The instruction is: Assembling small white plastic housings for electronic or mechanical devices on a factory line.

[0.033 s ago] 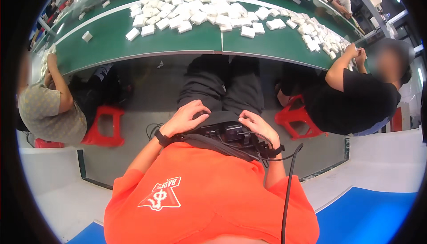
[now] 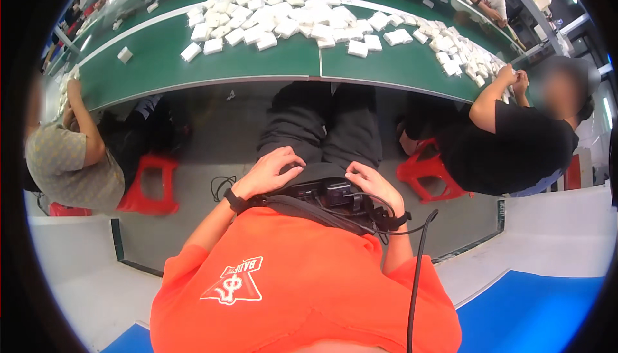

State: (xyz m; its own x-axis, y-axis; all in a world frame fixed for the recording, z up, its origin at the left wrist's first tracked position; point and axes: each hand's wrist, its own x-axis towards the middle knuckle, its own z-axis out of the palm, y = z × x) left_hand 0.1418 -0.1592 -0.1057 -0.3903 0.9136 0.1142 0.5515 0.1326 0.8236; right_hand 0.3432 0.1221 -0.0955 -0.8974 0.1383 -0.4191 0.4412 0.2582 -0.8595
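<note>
Both my hands rest low at my waist, well short of the table. My left hand [image 2: 275, 170] lies on the dark fabric over my lap, fingers loosely bent and thumb apart, with nothing seen in it. Across from it, my right hand [image 2: 374, 180] rests beside a black waist pouch [image 2: 306, 193], fingers loosely bent and apart, also without a visible object. A small black box-shaped device [image 2: 337, 193] with cables sits at the pouch between the hands. Each wrist wears a black band.
Ahead stands a green-topped table [image 2: 212, 73] bearing a heap of small white box-shaped pieces [image 2: 277, 21]. One seated person [image 2: 77, 166] works at the left, another [image 2: 515, 140] at the right, near red stools [image 2: 431, 172]. A black cable [image 2: 417, 269] hangs by my right side.
</note>
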